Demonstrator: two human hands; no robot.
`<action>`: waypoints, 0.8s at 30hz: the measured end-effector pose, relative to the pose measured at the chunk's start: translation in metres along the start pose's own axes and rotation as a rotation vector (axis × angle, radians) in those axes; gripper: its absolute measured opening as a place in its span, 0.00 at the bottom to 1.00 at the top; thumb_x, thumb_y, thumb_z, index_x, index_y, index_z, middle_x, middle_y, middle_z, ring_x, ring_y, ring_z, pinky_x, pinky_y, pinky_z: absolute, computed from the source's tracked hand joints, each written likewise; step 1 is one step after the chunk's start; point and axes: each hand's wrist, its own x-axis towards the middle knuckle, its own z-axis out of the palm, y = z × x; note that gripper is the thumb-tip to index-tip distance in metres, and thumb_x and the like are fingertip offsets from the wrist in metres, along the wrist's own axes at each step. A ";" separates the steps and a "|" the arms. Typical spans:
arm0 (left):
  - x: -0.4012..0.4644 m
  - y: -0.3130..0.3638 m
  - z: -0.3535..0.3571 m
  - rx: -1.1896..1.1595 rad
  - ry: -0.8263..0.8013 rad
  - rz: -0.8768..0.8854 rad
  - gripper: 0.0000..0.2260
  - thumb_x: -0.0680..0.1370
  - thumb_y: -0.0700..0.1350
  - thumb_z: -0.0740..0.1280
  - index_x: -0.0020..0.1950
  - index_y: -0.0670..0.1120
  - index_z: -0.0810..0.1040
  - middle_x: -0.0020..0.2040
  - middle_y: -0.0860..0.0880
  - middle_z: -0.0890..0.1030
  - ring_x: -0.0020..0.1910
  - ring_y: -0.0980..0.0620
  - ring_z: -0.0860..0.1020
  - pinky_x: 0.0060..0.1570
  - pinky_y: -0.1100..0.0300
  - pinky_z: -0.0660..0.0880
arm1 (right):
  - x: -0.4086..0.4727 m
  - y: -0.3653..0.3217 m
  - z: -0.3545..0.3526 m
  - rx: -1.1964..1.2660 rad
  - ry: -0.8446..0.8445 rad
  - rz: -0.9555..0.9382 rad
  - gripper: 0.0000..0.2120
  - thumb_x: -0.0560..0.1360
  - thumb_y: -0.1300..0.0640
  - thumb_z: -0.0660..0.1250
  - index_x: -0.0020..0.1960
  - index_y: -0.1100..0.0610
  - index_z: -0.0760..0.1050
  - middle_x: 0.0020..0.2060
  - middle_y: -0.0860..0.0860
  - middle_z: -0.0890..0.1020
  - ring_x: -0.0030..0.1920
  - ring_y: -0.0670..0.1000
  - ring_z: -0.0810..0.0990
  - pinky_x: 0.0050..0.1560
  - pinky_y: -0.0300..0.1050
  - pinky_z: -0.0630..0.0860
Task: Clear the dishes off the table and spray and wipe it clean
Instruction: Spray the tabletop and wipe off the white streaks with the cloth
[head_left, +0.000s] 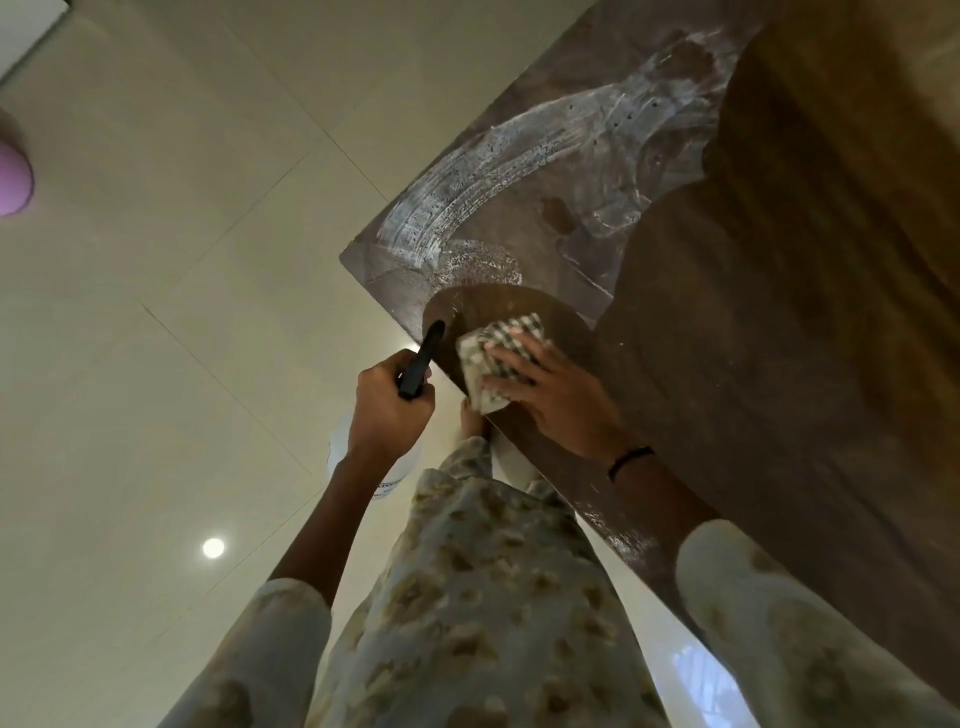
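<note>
A dark brown wooden table fills the right side, its corner pointing left. White foamy streaks of spray arc across the top near that corner. My right hand presses flat on a checkered cloth at the table's near edge, beside a wiped, darker patch. Just off the edge, my left hand grips a white spray bottle by its black trigger head. The nozzle points toward the table. No dishes are in view.
Pale glossy floor tiles spread to the left, with a ceiling light's reflection. A pink rounded object shows at the left edge. My patterned clothing and a bare foot are below the table's edge.
</note>
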 end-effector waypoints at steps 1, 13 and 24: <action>0.001 0.000 0.000 -0.001 0.001 0.001 0.07 0.72 0.32 0.64 0.40 0.44 0.76 0.32 0.44 0.73 0.29 0.48 0.66 0.35 0.59 0.65 | 0.001 0.008 -0.004 0.001 0.010 0.046 0.29 0.73 0.67 0.63 0.71 0.46 0.69 0.76 0.49 0.61 0.77 0.58 0.53 0.72 0.57 0.64; 0.013 0.004 -0.009 0.023 0.047 -0.023 0.06 0.72 0.32 0.63 0.37 0.41 0.73 0.28 0.46 0.69 0.28 0.48 0.62 0.31 0.59 0.62 | 0.064 -0.037 0.003 -0.025 0.059 -0.033 0.27 0.71 0.65 0.65 0.68 0.48 0.72 0.74 0.50 0.65 0.76 0.58 0.58 0.74 0.54 0.60; 0.034 -0.004 -0.021 -0.014 0.194 -0.104 0.17 0.75 0.36 0.63 0.29 0.48 0.63 0.27 0.47 0.61 0.29 0.47 0.59 0.31 0.56 0.59 | 0.051 0.028 -0.017 -0.008 0.058 0.103 0.25 0.77 0.64 0.59 0.71 0.47 0.68 0.76 0.49 0.60 0.78 0.57 0.50 0.72 0.56 0.62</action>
